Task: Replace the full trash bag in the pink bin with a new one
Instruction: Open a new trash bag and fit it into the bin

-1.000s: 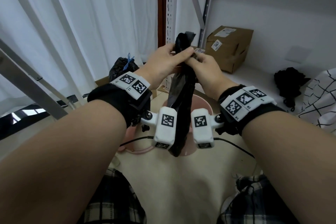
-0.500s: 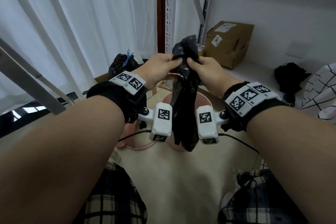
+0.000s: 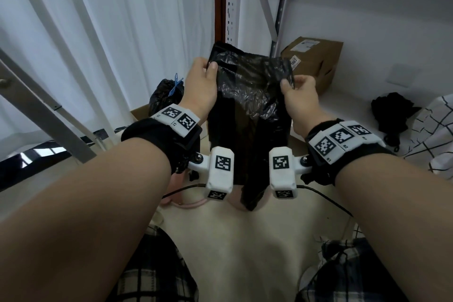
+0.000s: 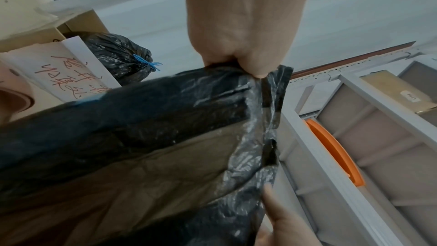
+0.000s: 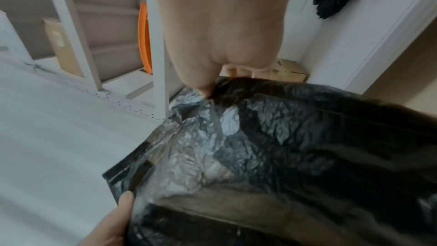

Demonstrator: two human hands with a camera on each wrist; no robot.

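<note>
White curtains and a metal shelf frame back a cream floor. Each grip is closed in a pinch: left hand (image 3: pixel 201 86) and right hand (image 3: pixel 300 95) hold the new black bag (image 3: pixel 247 115) by its top corners, spread flat above the mostly hidden pink bin (image 3: pixel 193 204). The tied full bag (image 3: pixel 163 94) sits far left. Next, I judge, its mouth must be parted.

Cardboard box (image 3: pixel 316 61) beside metal shelving (image 3: pixel 277 7); white curtain (image 3: pixel 110 32).
</note>
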